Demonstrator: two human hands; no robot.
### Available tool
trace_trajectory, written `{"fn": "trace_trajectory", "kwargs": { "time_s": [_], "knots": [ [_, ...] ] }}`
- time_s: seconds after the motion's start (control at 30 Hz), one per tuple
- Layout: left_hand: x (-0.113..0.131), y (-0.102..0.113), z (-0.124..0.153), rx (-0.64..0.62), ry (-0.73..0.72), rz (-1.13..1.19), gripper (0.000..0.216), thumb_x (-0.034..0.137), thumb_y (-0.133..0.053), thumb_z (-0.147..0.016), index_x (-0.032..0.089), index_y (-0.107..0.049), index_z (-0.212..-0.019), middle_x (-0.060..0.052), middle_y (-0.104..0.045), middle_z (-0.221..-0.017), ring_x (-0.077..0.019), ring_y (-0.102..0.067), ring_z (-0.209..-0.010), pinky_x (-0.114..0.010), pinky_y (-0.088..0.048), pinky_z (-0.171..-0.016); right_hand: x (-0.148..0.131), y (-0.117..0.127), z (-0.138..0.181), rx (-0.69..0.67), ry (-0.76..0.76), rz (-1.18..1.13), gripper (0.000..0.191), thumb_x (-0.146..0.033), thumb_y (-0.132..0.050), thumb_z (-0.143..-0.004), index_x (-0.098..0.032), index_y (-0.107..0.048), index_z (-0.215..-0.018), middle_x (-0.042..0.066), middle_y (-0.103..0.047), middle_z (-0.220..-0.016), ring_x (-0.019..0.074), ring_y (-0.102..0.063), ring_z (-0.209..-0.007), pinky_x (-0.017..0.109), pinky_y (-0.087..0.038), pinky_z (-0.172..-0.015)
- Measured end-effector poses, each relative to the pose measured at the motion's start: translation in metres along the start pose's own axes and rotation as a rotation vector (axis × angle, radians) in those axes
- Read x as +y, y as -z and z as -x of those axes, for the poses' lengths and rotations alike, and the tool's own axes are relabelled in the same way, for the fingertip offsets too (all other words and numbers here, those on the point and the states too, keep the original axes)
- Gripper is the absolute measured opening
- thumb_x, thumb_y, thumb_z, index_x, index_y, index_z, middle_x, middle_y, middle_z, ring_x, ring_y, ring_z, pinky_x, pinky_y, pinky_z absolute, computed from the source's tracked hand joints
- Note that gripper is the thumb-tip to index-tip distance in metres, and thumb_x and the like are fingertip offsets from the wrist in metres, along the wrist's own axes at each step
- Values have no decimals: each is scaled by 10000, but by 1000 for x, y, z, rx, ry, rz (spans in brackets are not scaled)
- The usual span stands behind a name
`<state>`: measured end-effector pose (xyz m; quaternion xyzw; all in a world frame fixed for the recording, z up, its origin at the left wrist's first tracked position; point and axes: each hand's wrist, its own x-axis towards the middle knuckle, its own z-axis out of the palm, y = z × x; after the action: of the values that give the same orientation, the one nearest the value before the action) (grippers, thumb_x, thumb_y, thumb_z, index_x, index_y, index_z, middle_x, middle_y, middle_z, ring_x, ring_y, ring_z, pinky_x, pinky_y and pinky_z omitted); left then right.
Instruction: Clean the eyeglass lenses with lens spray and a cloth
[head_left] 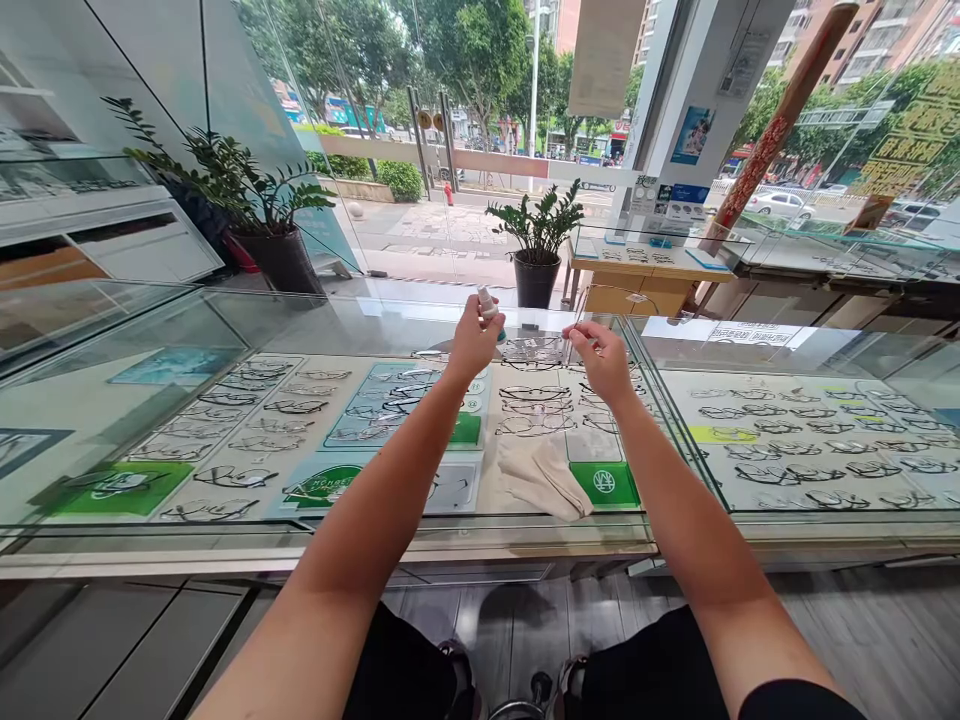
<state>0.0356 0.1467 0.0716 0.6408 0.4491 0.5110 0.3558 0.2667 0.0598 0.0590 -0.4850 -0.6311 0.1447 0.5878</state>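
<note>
Here, the left hand (477, 338) grips a small white-topped bottle (487, 303) above the glass counter (360, 318); the right hand (601, 358) hovers nearby, fingers bent, whether pinching anything one cannot tell. A beige cloth (541, 476) lies nearer the person.

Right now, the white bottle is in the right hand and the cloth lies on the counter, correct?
Not quite: the head view shows the white bottle in the left hand. The cloth does lie on the counter.
</note>
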Motion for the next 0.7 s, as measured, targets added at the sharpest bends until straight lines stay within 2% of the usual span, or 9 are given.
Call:
{"fn": "trace_trajectory", "kwargs": {
  "time_s": [0.1, 0.2, 0.27, 0.33, 0.4, 0.5, 0.7],
  "knots": [
    [8, -3, 2, -155, 68, 362, 316, 364, -724, -1008, 293, -574, -1276, -35, -648, -1133, -184, -707, -971, -337, -619, -822, -2, 0, 0, -13, -30, -42, 313, -515, -660, -1017, -264, -846, -998, 63, -883, -1081, 279, -738, -1035, 437, -548, -884],
    [18, -4, 8, -281, 141, 541, 339, 420, -756, -966, 284, -607, -1239, -9, -635, -972, -166, -651, -829, -293, -578, -692, -3, 1, -1, -29, -43, -92, 317, -532, -678, -1006, -266, -848, -978, 61, -881, -1056, 284, -752, -1049, 456, -564, -936],
    [24, -3, 12, -354, 185, 603, 377, 592, -712, -973, 243, -650, -1102, -22, -615, -857, -179, -620, -747, -298, -533, -615, -5, 1, -2, -62, -44, -134, 323, -546, -689, -999, -267, -847, -960, 60, -877, -1037, 288, -757, -1058, 472, -573, -979],
    [29, -3, 15, -414, 216, 610, 603, 821, -590, -971, 224, -643, -909, -46, -586, -782, -197, -604, -702, -323, -508, -575, -7, 2, -2, -118, -52, -171, 340, -571, -698, -992, -269, -846, -947, 57, -875, -1032, 288, -760, -1066, 479, -580, -1002],
    [31, -5, 17, -441, 220, 592, 757, 957, -476, -948, 231, -590, -771, -58, -563, -743, -204, -593, -683, -339, -496, -567, -9, 3, -2, -177, -66, -202, 359, -596, -705, -982, -270, -846, -934, 55, -874, -1028, 285, -760, -1063, 480, -589, -1002],
    [30, -10, 19, -436, 194, 549, 770, 964, -474, -944, 233, -564, -717, -53, -560, -732, -193, -578, -672, -338, -508, -593, -13, 3, -1, -246, -106, -243, 354, -591, -708, -972, -270, -851, -929, 57, -873, -1014, 275, -754, -1040, 474, -595, -990],
    [21, -24, 22, -354, 110, 344, 634, 834, -629, -909, 211, -628, -788, -48, -614, -805, -165, -563, -715, -291, -509, -658, -16, 2, 0, -373, -134, -293, 347, -573, -699, -974, -267, -858, -936, 61, -885, -1019, 246, -738, -967, 444, -578, -941]
  ]
}}
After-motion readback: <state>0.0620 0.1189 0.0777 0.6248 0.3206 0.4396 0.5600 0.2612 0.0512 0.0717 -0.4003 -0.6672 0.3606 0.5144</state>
